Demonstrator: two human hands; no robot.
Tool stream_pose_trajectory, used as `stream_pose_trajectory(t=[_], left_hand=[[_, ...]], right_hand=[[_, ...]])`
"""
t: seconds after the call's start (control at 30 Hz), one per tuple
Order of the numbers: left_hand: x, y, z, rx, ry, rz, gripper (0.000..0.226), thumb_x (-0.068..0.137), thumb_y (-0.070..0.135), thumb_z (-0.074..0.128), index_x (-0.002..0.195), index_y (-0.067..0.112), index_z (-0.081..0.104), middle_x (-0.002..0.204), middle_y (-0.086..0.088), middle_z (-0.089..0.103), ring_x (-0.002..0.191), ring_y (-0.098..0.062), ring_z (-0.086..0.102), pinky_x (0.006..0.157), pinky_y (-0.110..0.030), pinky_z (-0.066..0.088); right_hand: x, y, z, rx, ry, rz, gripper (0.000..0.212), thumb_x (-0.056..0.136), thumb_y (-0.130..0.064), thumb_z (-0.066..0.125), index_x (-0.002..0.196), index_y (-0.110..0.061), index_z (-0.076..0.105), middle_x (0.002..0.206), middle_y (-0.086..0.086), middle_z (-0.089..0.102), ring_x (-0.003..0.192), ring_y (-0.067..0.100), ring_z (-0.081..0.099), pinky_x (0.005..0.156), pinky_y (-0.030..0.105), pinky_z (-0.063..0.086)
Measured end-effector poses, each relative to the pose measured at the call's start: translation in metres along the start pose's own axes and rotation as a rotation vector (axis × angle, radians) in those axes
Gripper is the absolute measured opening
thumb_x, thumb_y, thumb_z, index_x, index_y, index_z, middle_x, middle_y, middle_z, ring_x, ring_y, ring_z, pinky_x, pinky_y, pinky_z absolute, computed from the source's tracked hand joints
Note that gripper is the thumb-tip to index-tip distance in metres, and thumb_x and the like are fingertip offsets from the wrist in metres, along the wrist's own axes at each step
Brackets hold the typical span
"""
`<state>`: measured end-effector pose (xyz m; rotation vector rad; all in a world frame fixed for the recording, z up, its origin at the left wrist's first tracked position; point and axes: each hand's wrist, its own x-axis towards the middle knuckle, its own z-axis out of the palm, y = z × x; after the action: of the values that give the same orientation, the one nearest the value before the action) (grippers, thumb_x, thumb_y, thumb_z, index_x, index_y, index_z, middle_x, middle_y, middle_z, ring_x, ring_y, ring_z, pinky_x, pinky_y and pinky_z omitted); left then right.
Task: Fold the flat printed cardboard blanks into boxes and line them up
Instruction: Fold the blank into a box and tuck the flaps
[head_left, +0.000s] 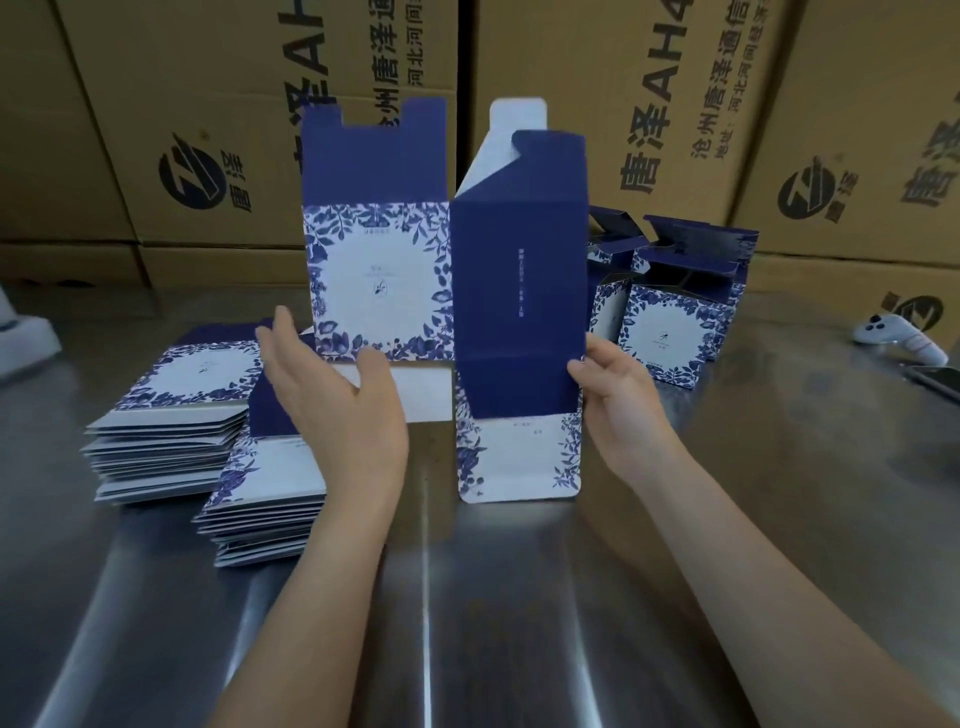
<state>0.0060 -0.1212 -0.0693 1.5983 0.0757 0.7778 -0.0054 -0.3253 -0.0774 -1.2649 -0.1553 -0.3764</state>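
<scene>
Steel table (467, 597) up close, right hand (618, 400) raised, pinching navy edge of upright blank (514, 291), left hand (332, 384) flat, palm inward, fingers straight, gripping nothing

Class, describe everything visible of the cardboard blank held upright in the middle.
The cardboard blank is thin printed card, half opened, upright: a white leaf-patterned panel left, a plain navy panel right, navy flaps on top, a leafy flap hanging below. The right hand pinches its right edge; the open left hand is at its lower left.
</scene>
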Motion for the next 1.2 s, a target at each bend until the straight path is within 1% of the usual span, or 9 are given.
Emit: stream_pose_trajectory(t=[0.13, 0.27, 0.43, 0.5, 0.6, 0.73, 0.9, 1.1, 1.2], left_hand=[[0.004, -0.002, -0.002, -0.195, -0.065, -0.005, 0.070, 0.097, 0.024, 0.048, 0.156, 0.027, 0.010, 0.162, 0.008, 0.017, 0.148, -0.007, 0.017, 0.122, -0.041, 0.020], [0.001, 0.000, -0.002, -0.357, -0.138, 0.087, 0.064, 0.097, 0.020, 0.046, 0.155, 0.029, 0.019, 0.152, 0.015, 0.037, 0.135, 0.004, 0.038, 0.114, -0.027, 0.033], [0.000, 0.002, 0.000, -0.469, -0.177, 0.048, 0.046, 0.102, 0.025, 0.042, 0.147, 0.021, 0.037, 0.135, 0.012, 0.056, 0.124, -0.002, 0.052, 0.104, -0.024, 0.044], [-0.001, 0.003, 0.000, -0.486, -0.206, 0.026, 0.045, 0.100, 0.032, 0.040, 0.142, 0.016, 0.043, 0.133, 0.003, 0.058, 0.122, -0.010, 0.054, 0.103, -0.030, 0.045], [-0.003, 0.006, 0.002, -0.501, -0.242, 0.038, 0.039, 0.096, 0.037, 0.038, 0.128, 0.021, 0.053, 0.113, 0.015, 0.063, 0.104, 0.000, 0.058, 0.087, -0.020, 0.045], [-0.009, 0.007, 0.006, -0.520, -0.327, 0.083, 0.028, 0.098, 0.038, 0.037, 0.120, 0.034, 0.054, 0.107, 0.026, 0.065, 0.107, 0.002, 0.059, 0.088, -0.019, 0.046], [-0.014, 0.011, 0.008, -0.560, -0.395, 0.114, 0.031, 0.096, 0.047, 0.040, 0.120, 0.034, 0.055, 0.113, 0.020, 0.065, 0.114, -0.004, 0.058, 0.098, -0.032, 0.044], [-0.020, 0.009, 0.011, -0.610, -0.458, 0.073, 0.054, 0.092, 0.050, 0.045, 0.135, 0.018, 0.050, 0.130, 0.001, 0.061, 0.124, -0.018, 0.055, 0.105, -0.044, 0.044], [-0.022, 0.010, 0.013, -0.692, -0.501, 0.017, 0.056, 0.092, 0.045, 0.048, 0.138, 0.012, 0.046, 0.137, -0.009, 0.056, 0.130, -0.025, 0.051, 0.111, -0.055, 0.037]], right_hand=[[0.003, -0.003, -0.001, 0.000, 0.066, -0.085, 0.039, 0.093, 0.012, 0.037, 0.121, 0.001, 0.061, 0.114, 0.007, 0.070, 0.106, 0.017, 0.067, 0.085, 0.025, 0.054], [0.002, -0.005, 0.001, -0.003, 0.110, -0.147, 0.038, 0.090, 0.012, 0.034, 0.104, -0.004, 0.065, 0.096, -0.002, 0.073, 0.089, 0.009, 0.067, 0.075, 0.019, 0.053], [0.002, -0.006, 0.000, -0.018, 0.187, -0.204, 0.030, 0.096, -0.015, 0.046, 0.119, -0.008, 0.063, 0.115, -0.002, 0.070, 0.102, 0.008, 0.064, 0.085, 0.023, 0.050], [0.001, -0.007, 0.001, -0.073, 0.201, -0.222, 0.039, 0.093, -0.027, 0.048, 0.126, -0.012, 0.061, 0.125, -0.003, 0.066, 0.115, 0.010, 0.061, 0.097, 0.027, 0.048], [-0.001, -0.008, 0.005, -0.145, 0.212, -0.271, 0.040, 0.093, -0.033, 0.047, 0.128, -0.018, 0.061, 0.128, -0.007, 0.064, 0.121, 0.009, 0.057, 0.104, 0.029, 0.044], [-0.004, -0.009, 0.012, -0.228, 0.158, -0.330, 0.030, 0.097, -0.028, 0.042, 0.104, -0.041, 0.067, 0.110, -0.026, 0.067, 0.108, -0.006, 0.059, 0.091, 0.014, 0.045], [-0.009, -0.008, 0.018, -0.255, 0.083, -0.365, 0.027, 0.098, -0.023, 0.038, 0.113, -0.033, 0.059, 0.107, -0.031, 0.066, 0.107, -0.009, 0.057, 0.089, 0.009, 0.042], [-0.013, -0.004, 0.023, -0.252, 0.004, -0.410, 0.033, 0.099, -0.017, 0.036, 0.125, -0.012, 0.056, 0.120, -0.005, 0.063, 0.115, 0.008, 0.057, 0.094, 0.017, 0.041], [-0.013, -0.001, 0.023, -0.258, -0.015, -0.425, 0.035, 0.100, -0.014, 0.036, 0.129, -0.009, 0.054, 0.125, -0.005, 0.063, 0.121, 0.010, 0.055, 0.099, 0.020, 0.042]])
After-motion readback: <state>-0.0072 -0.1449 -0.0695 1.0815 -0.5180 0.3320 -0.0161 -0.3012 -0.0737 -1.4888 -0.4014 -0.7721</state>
